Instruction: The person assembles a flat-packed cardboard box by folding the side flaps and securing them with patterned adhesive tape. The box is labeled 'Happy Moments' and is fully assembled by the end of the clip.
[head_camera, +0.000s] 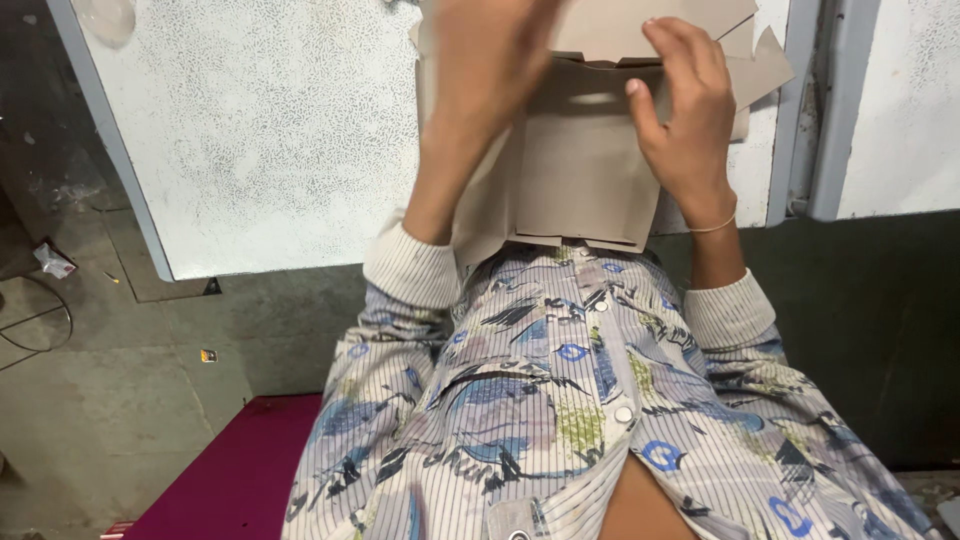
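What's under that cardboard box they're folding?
Under the cardboard box lies a speckled white table; its near edge overhangs the patterned shirt. Both hands, left and right, hold it. The tabletop directly beneath is covered.

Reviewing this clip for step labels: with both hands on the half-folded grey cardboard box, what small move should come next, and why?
Probably press the upper flap down with the right hand. The flat grey cardboard box has its top flaps standing loose, the right thumb already sits on the fold line, and the left hand braces the box's left side.

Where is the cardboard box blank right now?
In the head view it sits top centre: the cardboard box blank is held between the left hand and right hand, over the white speckled table.
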